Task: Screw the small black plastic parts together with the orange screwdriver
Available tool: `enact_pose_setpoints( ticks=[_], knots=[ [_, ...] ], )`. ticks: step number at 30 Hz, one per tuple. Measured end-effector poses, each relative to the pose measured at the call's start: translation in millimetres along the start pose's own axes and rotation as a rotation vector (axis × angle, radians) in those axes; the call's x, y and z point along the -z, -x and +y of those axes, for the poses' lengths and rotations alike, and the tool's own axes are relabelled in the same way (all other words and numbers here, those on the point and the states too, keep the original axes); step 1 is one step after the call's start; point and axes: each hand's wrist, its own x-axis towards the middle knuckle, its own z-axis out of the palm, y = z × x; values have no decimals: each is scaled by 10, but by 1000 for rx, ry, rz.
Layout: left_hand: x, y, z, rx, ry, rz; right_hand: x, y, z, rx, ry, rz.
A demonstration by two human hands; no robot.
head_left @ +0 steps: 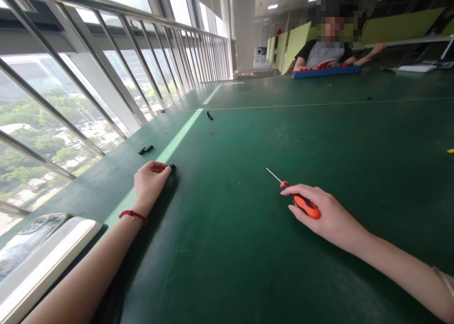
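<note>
At the left, my left hand [149, 184] has thumb and fingers pinched on a small black part [172, 167] just above or on the green table. A bit of red shows at its fingers, too small to make out. On the right, my right hand [324, 210] is loosely closed around the orange and black handle of a screwdriver [305, 205], fingers on one side and thumb on the other. The screwdriver's thin metal shaft points forward and left. Whether it rests on the table I cannot tell.
More small black parts [145, 150] lie left of my left hand, and another black piece [209, 116] farther off. A phone [33, 227] and a white box-like object [53, 262] are at the near left, by a metal railing [138, 19]. Across the green table [227, 239] sits a person [321, 54] behind a blue tray [326, 72].
</note>
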Motion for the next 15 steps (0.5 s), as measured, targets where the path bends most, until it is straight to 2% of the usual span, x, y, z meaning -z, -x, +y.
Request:
enact_pose_setpoints(
  ticks=[15],
  knots=[
    [8, 9, 8, -24, -19, 8, -6, 10, 13, -18, -9, -16]
  ],
)
